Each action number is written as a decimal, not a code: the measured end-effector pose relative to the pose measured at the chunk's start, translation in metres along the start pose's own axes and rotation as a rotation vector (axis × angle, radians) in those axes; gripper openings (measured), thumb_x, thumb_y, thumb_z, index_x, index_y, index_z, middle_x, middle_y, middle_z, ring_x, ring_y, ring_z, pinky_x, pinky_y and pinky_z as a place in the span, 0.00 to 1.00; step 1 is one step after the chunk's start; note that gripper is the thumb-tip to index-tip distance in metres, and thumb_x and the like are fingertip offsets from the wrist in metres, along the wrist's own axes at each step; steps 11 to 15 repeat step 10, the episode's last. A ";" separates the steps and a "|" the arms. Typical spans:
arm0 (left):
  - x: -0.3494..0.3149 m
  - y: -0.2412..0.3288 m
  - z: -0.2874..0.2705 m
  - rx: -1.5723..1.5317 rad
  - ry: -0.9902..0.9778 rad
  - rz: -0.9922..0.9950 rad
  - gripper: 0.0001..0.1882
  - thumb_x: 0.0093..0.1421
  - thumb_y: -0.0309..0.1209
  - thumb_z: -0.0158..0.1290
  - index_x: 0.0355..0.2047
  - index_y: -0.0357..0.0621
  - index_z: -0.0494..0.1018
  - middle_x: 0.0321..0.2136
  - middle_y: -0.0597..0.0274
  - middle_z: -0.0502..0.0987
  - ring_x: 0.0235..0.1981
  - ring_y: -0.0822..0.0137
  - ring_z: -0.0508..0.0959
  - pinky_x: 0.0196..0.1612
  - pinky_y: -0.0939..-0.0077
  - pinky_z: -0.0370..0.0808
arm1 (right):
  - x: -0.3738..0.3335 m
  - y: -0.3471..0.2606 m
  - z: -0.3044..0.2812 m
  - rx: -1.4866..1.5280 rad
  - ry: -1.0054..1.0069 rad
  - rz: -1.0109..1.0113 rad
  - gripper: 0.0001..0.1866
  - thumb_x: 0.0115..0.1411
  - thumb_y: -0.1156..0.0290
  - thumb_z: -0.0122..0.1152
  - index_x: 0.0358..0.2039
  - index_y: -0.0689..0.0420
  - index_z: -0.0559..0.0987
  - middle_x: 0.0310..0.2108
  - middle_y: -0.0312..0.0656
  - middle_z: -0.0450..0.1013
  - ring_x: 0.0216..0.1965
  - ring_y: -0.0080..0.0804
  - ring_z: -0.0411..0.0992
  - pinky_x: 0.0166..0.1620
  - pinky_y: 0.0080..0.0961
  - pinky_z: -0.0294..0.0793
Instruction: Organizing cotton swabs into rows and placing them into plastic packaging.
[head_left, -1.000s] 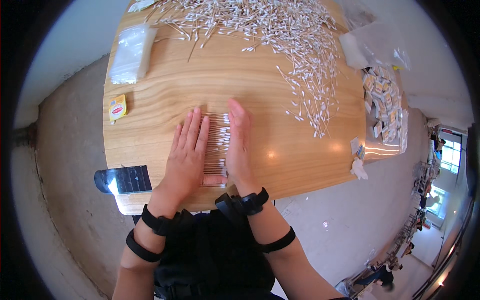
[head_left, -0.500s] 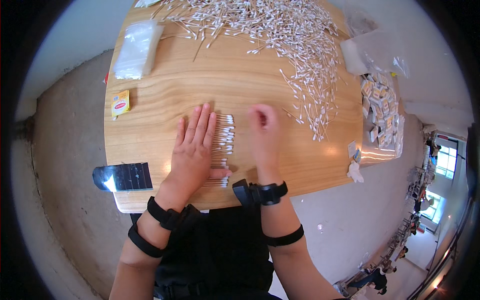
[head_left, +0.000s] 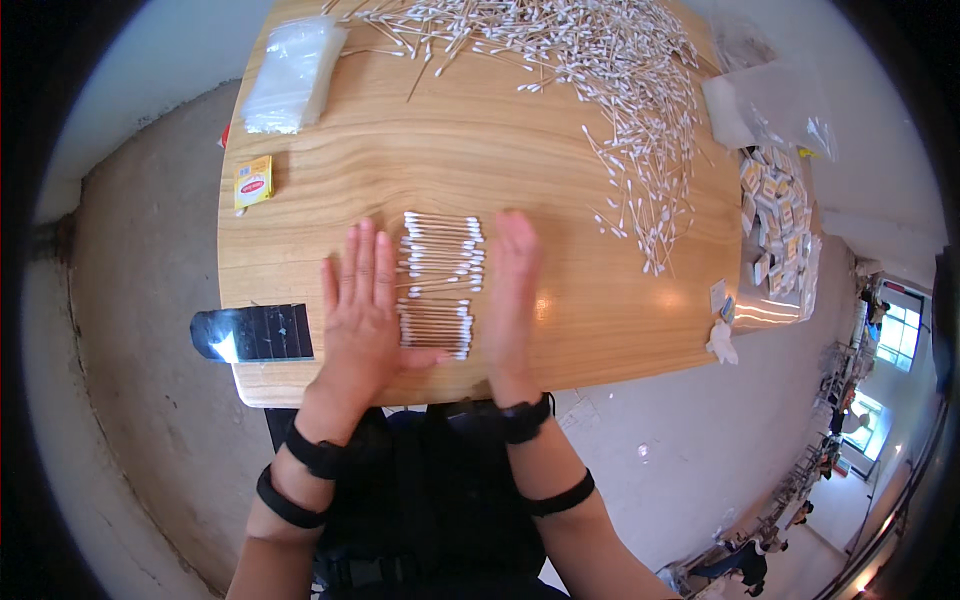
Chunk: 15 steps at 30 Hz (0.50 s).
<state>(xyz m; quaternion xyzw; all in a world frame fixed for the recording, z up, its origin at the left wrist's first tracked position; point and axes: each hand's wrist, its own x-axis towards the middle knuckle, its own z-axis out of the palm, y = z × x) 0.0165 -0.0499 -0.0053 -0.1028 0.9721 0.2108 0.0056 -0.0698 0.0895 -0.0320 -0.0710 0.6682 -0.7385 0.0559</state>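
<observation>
A row of cotton swabs [head_left: 440, 245] lies side by side on the wooden table in front of me, white tips at both ends. My left hand [head_left: 358, 310] rests flat along the row's left side, fingers stretched upward, its thumb reaching across the lowest swabs. On the right side, my right hand [head_left: 514, 280] stands edge-on with its fingers extended and somewhat blurred. A narrow gap shows between it and the swab tips. Neither hand holds anything that I can see. At the far side spreads a large heap of loose cotton swabs [head_left: 640, 85].
Clear plastic bags [head_left: 292, 75] lie at the far left, above a small yellow packet [head_left: 254, 182]. A dark blade-shaped piece [head_left: 255, 333] overhangs the left edge. Many small boxes [head_left: 778, 215] fill a plastic-lined area at right. Crumpled white tissue [head_left: 721, 343] sits at the right edge.
My left hand has slid left, uncovering the swabs' left ends. The right hand has gone from curled fingers to extended ones and come down closer beside the row. The view has shifted slightly.
</observation>
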 end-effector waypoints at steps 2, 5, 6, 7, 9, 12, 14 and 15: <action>0.005 0.010 0.001 -0.014 0.002 0.026 0.76 0.22 0.58 0.68 0.65 0.29 0.41 0.67 0.41 0.44 0.69 0.47 0.45 0.67 0.48 0.44 | -0.002 -0.004 0.014 -0.219 -0.171 -0.043 0.31 0.69 0.52 0.36 0.62 0.64 0.56 0.62 0.51 0.54 0.65 0.42 0.52 0.66 0.38 0.50; 0.009 0.018 -0.003 -0.147 -0.037 0.125 0.78 0.20 0.56 0.69 0.66 0.30 0.39 0.67 0.38 0.43 0.68 0.45 0.45 0.67 0.53 0.47 | 0.001 0.008 0.012 0.151 -0.110 0.024 0.33 0.69 0.50 0.32 0.65 0.63 0.50 0.65 0.50 0.49 0.68 0.41 0.46 0.69 0.37 0.41; 0.010 0.019 -0.004 -0.148 -0.034 0.128 0.78 0.20 0.56 0.69 0.66 0.30 0.39 0.67 0.38 0.43 0.68 0.45 0.45 0.67 0.53 0.47 | 0.003 0.011 0.006 0.149 -0.109 0.020 0.33 0.69 0.50 0.32 0.65 0.63 0.50 0.65 0.50 0.49 0.68 0.41 0.46 0.69 0.37 0.41; 0.010 0.017 -0.004 -0.147 -0.030 0.120 0.78 0.20 0.56 0.69 0.66 0.30 0.39 0.66 0.37 0.43 0.68 0.44 0.45 0.67 0.53 0.47 | 0.005 0.009 0.001 0.146 -0.092 -0.019 0.34 0.69 0.49 0.32 0.65 0.62 0.50 0.66 0.50 0.48 0.68 0.40 0.45 0.69 0.37 0.40; 0.016 0.013 -0.005 -0.113 0.002 0.084 0.78 0.21 0.59 0.67 0.66 0.30 0.39 0.66 0.36 0.42 0.68 0.43 0.44 0.67 0.52 0.46 | 0.007 0.008 -0.002 0.123 -0.042 -0.028 0.35 0.69 0.48 0.32 0.66 0.61 0.48 0.66 0.50 0.47 0.69 0.40 0.44 0.69 0.37 0.37; 0.015 0.014 -0.003 -0.117 -0.004 0.086 0.78 0.21 0.59 0.67 0.66 0.30 0.39 0.66 0.36 0.42 0.68 0.43 0.44 0.67 0.52 0.46 | 0.009 -0.007 0.004 0.097 -0.006 0.006 0.35 0.69 0.47 0.33 0.66 0.60 0.47 0.67 0.50 0.46 0.69 0.40 0.43 0.70 0.37 0.36; 0.015 0.014 -0.003 -0.117 -0.004 0.086 0.78 0.21 0.59 0.67 0.66 0.30 0.39 0.66 0.36 0.42 0.68 0.43 0.44 0.67 0.52 0.46 | 0.009 -0.007 0.004 0.097 -0.006 0.006 0.35 0.69 0.47 0.33 0.66 0.60 0.47 0.67 0.50 0.46 0.69 0.40 0.43 0.70 0.37 0.36; 0.015 0.014 -0.003 -0.117 -0.004 0.086 0.78 0.21 0.59 0.67 0.66 0.30 0.39 0.66 0.36 0.42 0.68 0.43 0.44 0.67 0.52 0.46 | 0.009 -0.007 0.004 0.097 -0.006 0.006 0.35 0.69 0.47 0.33 0.66 0.60 0.47 0.67 0.50 0.46 0.69 0.40 0.43 0.70 0.37 0.36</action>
